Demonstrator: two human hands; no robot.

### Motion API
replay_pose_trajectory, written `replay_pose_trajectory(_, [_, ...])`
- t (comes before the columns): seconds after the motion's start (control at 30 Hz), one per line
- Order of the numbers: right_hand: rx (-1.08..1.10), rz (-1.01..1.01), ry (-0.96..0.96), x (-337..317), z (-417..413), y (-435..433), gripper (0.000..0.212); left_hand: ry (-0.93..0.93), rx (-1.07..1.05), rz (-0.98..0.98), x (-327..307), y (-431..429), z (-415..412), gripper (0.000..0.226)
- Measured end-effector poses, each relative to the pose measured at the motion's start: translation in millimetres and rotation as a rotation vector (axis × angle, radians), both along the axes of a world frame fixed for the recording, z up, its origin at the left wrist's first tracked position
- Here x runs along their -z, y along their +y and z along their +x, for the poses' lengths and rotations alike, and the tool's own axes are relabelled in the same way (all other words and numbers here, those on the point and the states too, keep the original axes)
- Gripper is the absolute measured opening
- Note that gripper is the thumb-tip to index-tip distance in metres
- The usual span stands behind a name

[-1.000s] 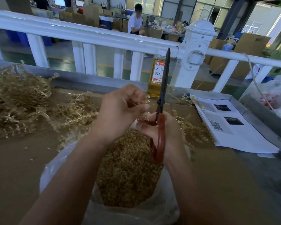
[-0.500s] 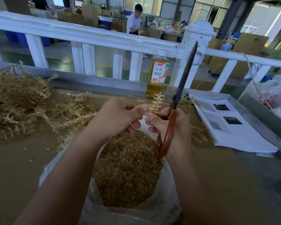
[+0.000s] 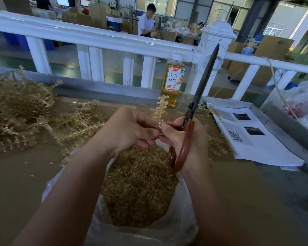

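My left hand and right hand pinch the beaded sprig upright between meeting fingertips, the right also gripping scissors.

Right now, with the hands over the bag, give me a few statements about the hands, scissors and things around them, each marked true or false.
1. The right hand holds red-handled scissors, blades pointing up. True.
2. The scissors' blades are spread wide apart. False: they lie closed together.
3. The left hand pinches a beaded sprig above the bag. True.
4. The bag is empty. False: it holds a heap of small gold bits.
5. The bottle lies on its side. False: it stands upright by the white railing.
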State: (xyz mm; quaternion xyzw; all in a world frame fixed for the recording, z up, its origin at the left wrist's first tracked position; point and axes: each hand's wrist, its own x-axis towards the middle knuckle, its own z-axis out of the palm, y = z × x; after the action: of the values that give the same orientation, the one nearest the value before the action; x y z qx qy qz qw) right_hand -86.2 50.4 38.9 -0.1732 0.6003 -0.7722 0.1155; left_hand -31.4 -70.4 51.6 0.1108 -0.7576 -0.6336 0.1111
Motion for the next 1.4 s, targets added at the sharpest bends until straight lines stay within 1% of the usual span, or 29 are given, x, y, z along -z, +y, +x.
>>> replay_pose_trajectory(0.13, [0.013,0.009,0.023,3,-4,2,0.027,0.069,-0.111,0.071,3,2,-5,0.011])
replay_pose_trajectory(0.23, [0.02,0.029,0.01,4,-5,4,0.022,0.163,-0.209,0.102,4,-1,-7,0.017])
replay_pose_trajectory(0.3, [-0.005,0.089,0.005,3,-4,4,0.018,0.203,-0.252,0.091,3,-2,-7,0.019])
replay_pose_trajectory(0.37, [-0.058,0.146,-0.021,2,-2,4,0.024,0.231,-0.28,0.11,3,-2,-8,0.019])
replay_pose_trajectory(0.43, [-0.115,0.232,-0.053,0,0,4,0.036,0.25,-0.315,0.156,3,-3,-9,0.016])
replay_pose_trajectory(0.5, [-0.172,0.348,-0.06,-2,3,5,0.04,0.266,-0.353,0.175,4,-4,-9,0.016])
replay_pose_trajectory(0.57, [-0.226,0.461,0.002,-1,5,6,0.037,0.283,-0.386,0.164,4,-4,-9,0.019])
replay_pose_trajectory(0.63, [-0.259,0.588,0.098,0,5,4,0.042,0.298,-0.417,0.152,4,-4,-8,0.022])
replay_pose_trajectory(0.7, [-0.315,0.669,0.134,1,4,1,0.047,0.313,-0.454,0.153,4,-5,-9,0.024])
replay_pose_trajectory(0.77, [-0.392,0.694,0.13,3,4,-1,0.044,0.33,-0.494,0.157,4,-7,-10,0.025])
replay_pose_trajectory(0.9, [-0.493,0.682,0.09,6,4,1,0.033,0.367,-0.535,0.177,6,-12,-11,0.024])
replay_pose_trajectory(0.97, [-0.536,0.695,0.109,7,4,1,0.031,0.377,-0.546,0.175,6,-14,-11,0.022])
replay_pose_trajectory(1.17, [-0.57,0.729,0.152,7,4,3,0.034,0.365,-0.55,0.17,7,-15,-13,0.022])
replay_pose_trajectory(1.27, [-0.563,0.724,0.124,8,3,4,0.036,0.348,-0.513,0.158,8,-15,-13,0.021])
replay_pose_trajectory(1.4, [-0.564,0.743,0.142,7,3,3,0.044,0.347,-0.482,0.16,8,-16,-12,0.019])
